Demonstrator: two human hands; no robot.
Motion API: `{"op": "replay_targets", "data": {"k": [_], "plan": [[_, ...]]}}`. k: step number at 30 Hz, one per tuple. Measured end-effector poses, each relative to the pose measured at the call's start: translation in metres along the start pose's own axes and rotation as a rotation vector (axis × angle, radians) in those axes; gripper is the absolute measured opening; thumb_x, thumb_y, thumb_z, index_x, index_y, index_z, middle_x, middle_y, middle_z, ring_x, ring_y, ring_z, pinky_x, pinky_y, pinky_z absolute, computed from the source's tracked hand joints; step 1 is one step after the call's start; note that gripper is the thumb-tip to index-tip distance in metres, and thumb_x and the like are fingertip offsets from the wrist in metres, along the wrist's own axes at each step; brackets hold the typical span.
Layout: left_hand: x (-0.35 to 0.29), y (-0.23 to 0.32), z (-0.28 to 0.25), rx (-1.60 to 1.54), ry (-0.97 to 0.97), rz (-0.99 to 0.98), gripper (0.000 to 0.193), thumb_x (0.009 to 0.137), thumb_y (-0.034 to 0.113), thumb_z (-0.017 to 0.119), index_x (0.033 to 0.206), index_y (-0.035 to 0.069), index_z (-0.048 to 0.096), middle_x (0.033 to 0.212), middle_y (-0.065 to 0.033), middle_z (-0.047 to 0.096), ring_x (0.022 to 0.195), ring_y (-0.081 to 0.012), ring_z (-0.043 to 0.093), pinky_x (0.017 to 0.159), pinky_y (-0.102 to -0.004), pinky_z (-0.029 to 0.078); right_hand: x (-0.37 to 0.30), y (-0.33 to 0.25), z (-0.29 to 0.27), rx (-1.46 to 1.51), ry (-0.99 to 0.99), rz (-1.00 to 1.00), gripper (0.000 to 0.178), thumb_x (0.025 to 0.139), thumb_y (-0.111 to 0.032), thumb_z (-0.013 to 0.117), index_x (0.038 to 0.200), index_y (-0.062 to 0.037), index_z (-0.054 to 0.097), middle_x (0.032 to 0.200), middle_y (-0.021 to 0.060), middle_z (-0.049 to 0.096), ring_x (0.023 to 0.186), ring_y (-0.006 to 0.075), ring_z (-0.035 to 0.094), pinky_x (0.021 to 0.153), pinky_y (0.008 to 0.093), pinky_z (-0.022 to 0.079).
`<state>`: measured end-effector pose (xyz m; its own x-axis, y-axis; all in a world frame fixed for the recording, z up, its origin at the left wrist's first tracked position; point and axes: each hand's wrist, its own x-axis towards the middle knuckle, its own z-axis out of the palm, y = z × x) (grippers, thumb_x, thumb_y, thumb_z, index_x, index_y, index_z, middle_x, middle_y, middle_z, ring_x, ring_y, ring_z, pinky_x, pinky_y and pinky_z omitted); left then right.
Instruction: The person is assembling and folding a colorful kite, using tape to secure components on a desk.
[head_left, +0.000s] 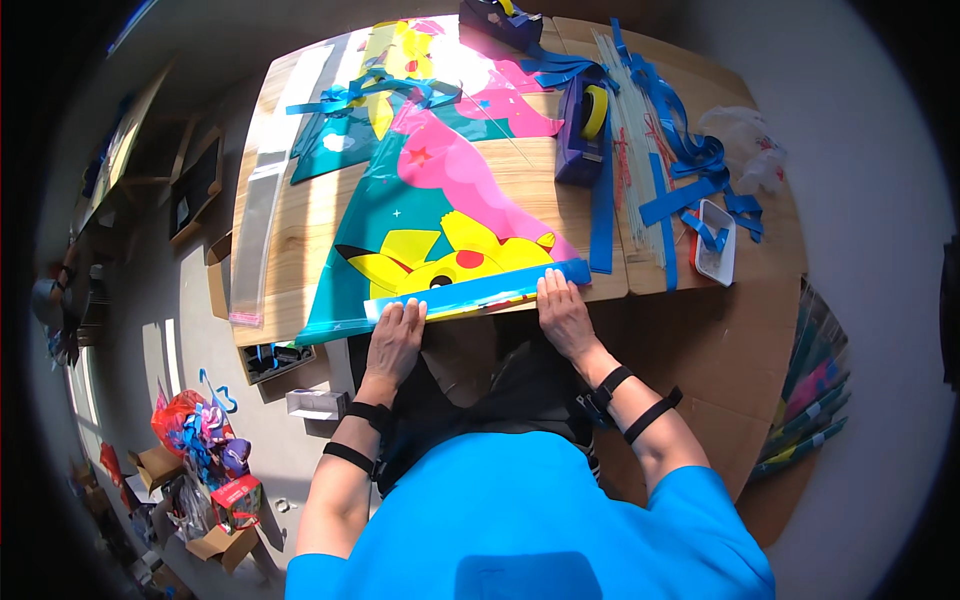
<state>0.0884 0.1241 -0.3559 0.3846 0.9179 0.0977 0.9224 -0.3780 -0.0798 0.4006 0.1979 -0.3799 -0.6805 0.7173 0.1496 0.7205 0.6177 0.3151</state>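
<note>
A triangular kite (400,215) of thin glossy sheet, printed in teal and pink with a yellow cartoon figure, lies with its wide edge along the near side of the table. That edge is folded or rolled into a blue band (480,289). My left hand (398,335) grips the band left of its middle, fingers together on top and thumb hidden. Near the band's right end, my right hand (565,310) holds it the same way. Blue ribbon (410,92) lies in a tangle across the kite's far tip, and a second kite (335,143) lies beyond it.
Two purple tape dispensers (578,145) stand on the wooden table (510,165). To the right lie thin pale rods (628,140), blue ribbons (690,150) and a white tray (715,245). Clear sleeves (262,230) lie left. Cardboard boxes (225,545) sit on the floor at left.
</note>
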Motion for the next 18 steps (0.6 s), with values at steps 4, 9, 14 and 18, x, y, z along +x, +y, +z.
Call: {"op": "replay_targets", "data": {"k": [4,9,14,18], "plan": [[-0.002,0.0,0.001,-0.02,0.03,-0.018,0.041,0.083,0.006,0.058,0.123,-0.002,0.055,0.115,-0.0138,0.054,0.108,-0.0291,0.054,0.1,-0.0379,0.045,-0.001,0.006,0.001,0.017,0.038,-0.007,0.039,0.09,-0.016,0.053,0.123,0.0058,0.056,0.129,0.0236,0.056,0.124,0.0332,0.051,0.11,0.0515,0.035],[-0.005,-0.009,-0.004,-0.113,0.004,-0.073,0.03,0.082,0.006,0.059,0.112,0.001,0.057,0.113,-0.0116,0.057,0.106,-0.0274,0.056,0.095,-0.0358,0.047,0.003,0.025,0.002,0.057,0.083,-0.016,0.033,0.088,-0.014,0.055,0.116,0.0037,0.059,0.12,0.0197,0.06,0.118,0.0309,0.055,0.109,0.0519,0.036],[-0.004,-0.023,-0.013,-0.065,0.08,-0.035,0.024,0.083,0.01,0.058,0.105,0.003,0.059,0.109,-0.0112,0.059,0.106,-0.0256,0.057,0.094,-0.037,0.047,0.007,0.055,0.006,0.216,0.104,-0.076,0.024,0.082,-0.007,0.057,0.103,0.0041,0.061,0.109,0.02,0.062,0.112,0.0318,0.057,0.104,0.0481,0.041],[-0.005,-0.031,-0.017,-0.093,0.088,-0.03,0.022,0.083,0.01,0.058,0.105,0.004,0.06,0.109,-0.01,0.06,0.105,-0.0249,0.058,0.094,-0.0383,0.046,0.011,0.067,-0.004,0.247,0.125,-0.12,0.018,0.082,-0.005,0.056,0.098,0.0025,0.06,0.107,0.0191,0.061,0.113,0.0329,0.057,0.104,0.0462,0.042]]}}
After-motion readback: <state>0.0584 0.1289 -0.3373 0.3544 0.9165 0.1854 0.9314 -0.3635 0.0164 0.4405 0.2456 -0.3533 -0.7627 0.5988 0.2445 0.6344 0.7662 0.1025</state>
